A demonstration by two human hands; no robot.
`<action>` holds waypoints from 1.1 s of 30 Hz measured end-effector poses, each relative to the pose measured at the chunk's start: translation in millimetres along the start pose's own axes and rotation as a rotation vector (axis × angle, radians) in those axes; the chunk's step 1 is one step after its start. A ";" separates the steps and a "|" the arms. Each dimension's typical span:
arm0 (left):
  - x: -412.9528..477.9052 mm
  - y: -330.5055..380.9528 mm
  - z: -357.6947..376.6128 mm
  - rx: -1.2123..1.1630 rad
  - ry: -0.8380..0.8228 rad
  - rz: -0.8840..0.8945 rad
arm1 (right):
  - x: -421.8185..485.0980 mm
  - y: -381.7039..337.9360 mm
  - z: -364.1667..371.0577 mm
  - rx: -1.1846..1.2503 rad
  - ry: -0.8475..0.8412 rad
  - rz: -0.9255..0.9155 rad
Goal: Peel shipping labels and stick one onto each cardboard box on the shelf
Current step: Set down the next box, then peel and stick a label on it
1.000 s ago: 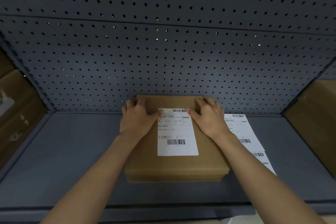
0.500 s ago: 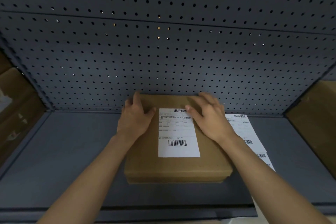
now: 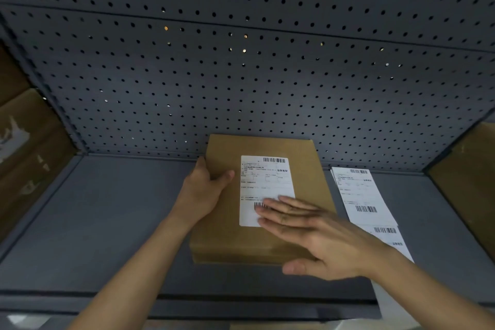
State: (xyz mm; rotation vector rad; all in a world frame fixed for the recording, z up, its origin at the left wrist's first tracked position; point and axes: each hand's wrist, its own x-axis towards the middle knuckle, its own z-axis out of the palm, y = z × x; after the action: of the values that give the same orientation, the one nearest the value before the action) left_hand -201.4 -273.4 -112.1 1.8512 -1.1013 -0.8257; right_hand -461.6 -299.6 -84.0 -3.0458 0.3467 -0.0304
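Box: the cardboard box (image 3: 308, 169) lies mid-shelf (image 3: 120, 209), label (image 3: 265, 177) already on top.
Left hand (image 3: 203, 190): grips the box's left edge.
Right hand (image 3: 321, 238): flat, fingers straight, pressing the label's lower part.
Left to do: side boxes (image 3: 26, 155) possibly unlabelled, too dim to tell; spare labels (image 3: 359, 195) lie just beside.

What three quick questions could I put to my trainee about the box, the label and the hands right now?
1. True or false: the right hand lies flat over the lower end of the label.
2. The left hand grips the cardboard box at its: A) left edge B) right edge C) near edge.
3. On which side of the box do the spare labels lie?
Key: 1 true; 2 A; 3 right.
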 end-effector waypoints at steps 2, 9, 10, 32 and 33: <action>-1.9 -0.5 0.3 -0.007 0.009 -0.002 | -0.9 1.1 2.7 -0.019 -0.021 -0.002; -5.1 -3.0 -1.8 -0.016 -0.009 0.030 | 13.3 24.6 0.3 -0.020 -0.108 0.083; -5.1 -3.6 -2.5 -0.020 -0.017 0.031 | 17.7 29.6 -0.7 -0.014 -0.123 0.100; -7.1 -10.1 -1.5 -0.213 0.028 -0.017 | 49.4 22.6 -16.8 -0.087 -0.340 0.175; -7.3 -10.0 -1.3 -0.220 0.028 -0.015 | 44.3 12.5 -15.1 -0.099 -0.335 0.137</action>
State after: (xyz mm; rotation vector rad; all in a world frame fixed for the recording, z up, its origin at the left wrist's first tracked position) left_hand -199.5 -263.5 -119.4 1.6844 -0.9402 -0.8900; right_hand -421.6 -322.8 -69.4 -3.0359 0.5402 0.5114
